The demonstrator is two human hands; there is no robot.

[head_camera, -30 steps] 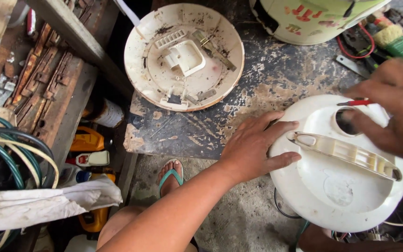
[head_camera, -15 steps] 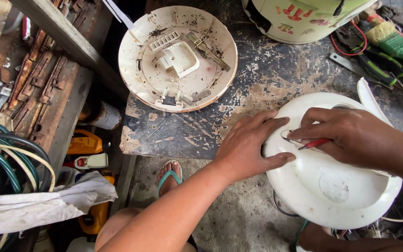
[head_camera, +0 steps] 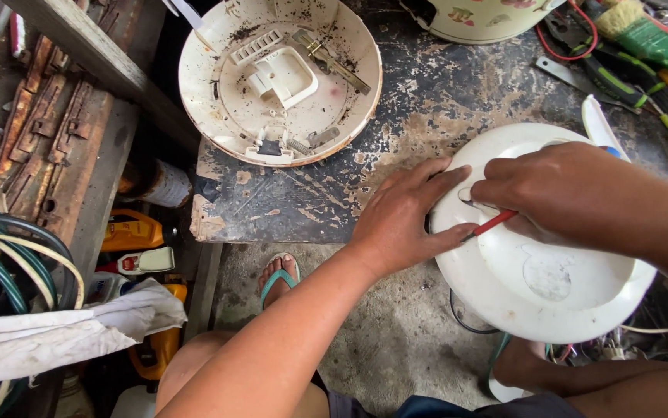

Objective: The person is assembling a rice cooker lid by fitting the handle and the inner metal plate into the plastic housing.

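Observation:
A round white appliance lid (head_camera: 539, 286) lies at the right edge of a worn dark workbench (head_camera: 396, 116), partly overhanging it. My left hand (head_camera: 407, 213) rests flat on the lid's left rim, fingers spread, steadying it. My right hand (head_camera: 562, 190) is over the lid's handle area and grips a thin red-handled tool (head_camera: 492, 224), whose tip points at the lid near my left fingers. The handle itself is mostly hidden under my right hand.
A dirty round inner lid plate (head_camera: 279, 77) lies at the back of the bench. A cream appliance body (head_camera: 489, 17) stands at the top. Screwdrivers and a green brush (head_camera: 651, 42) lie at the right. Hoses (head_camera: 8, 248), bottles and a white cloth crowd the floor at left; my foot in a green sandal (head_camera: 276, 275) is below.
My right hand moved left from the lid's far right side to over the handle, carrying the red tool. The lid sits a little nearer in view. My left hand stayed on the rim.

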